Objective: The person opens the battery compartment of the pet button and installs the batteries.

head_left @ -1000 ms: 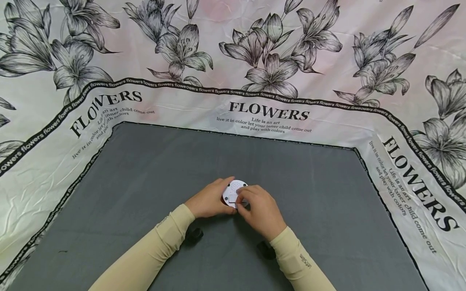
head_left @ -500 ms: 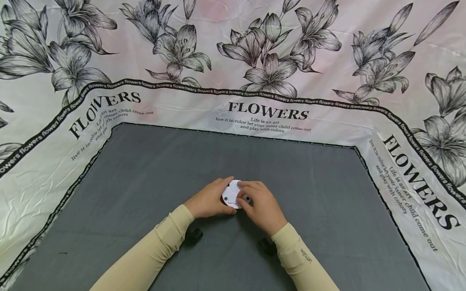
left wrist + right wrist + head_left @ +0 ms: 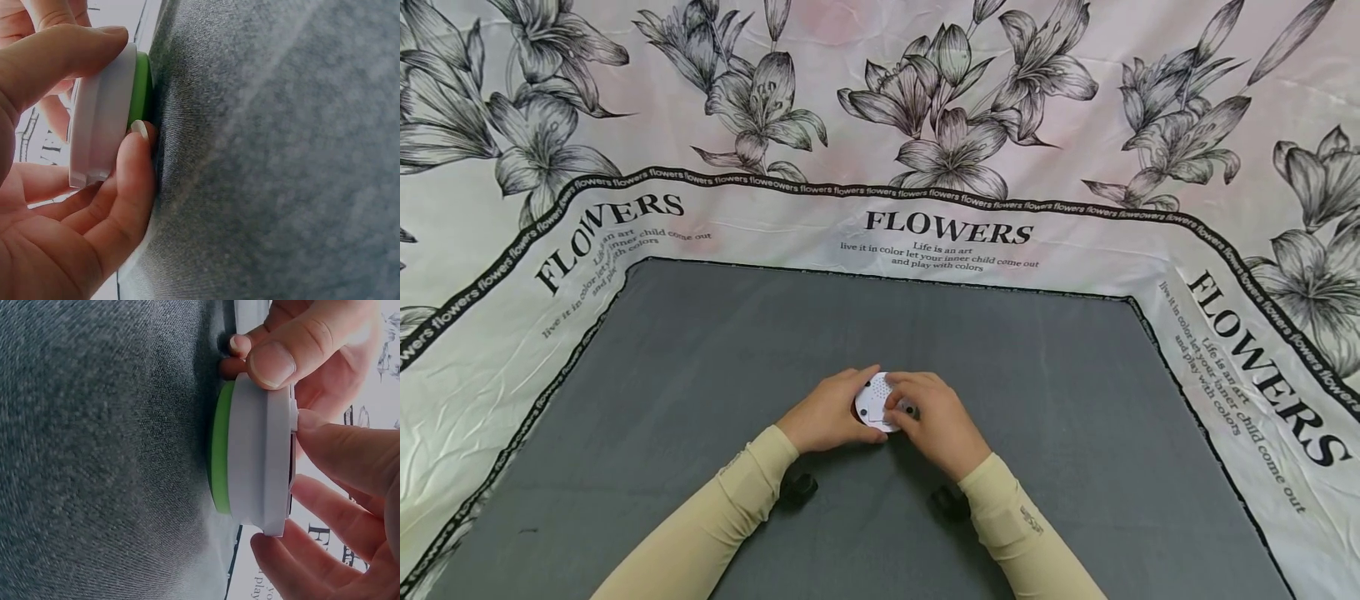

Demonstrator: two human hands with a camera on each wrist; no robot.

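Observation:
A round white push-button device [image 3: 872, 397] lies upside down on the grey cloth, its back with a dotted patch of small holes and dark round spots facing up. Its green dome [image 3: 220, 450] points down at the cloth. Around the left side of the rim, my left hand [image 3: 829, 413] holds it between thumb and fingers. My right hand [image 3: 945, 423] bends over the back, thumb and fingertip pinching at the small white battery cover [image 3: 294, 416]. Another right fingertip rests at the white rim in the right wrist view. Right fingers hide part of the back.
Grey cloth [image 3: 737, 333] lies beneath the hands. Around it runs a white border [image 3: 760, 221] with printed lettering and flowers. Black wrist-worn parts show below the left wrist [image 3: 799, 489] and right wrist [image 3: 951, 503].
The right hand has shifted slightly and its fingers have moved over the back, exposing a dark spot on the right side. The left hand keeps its hold; the head view has shifted a little.

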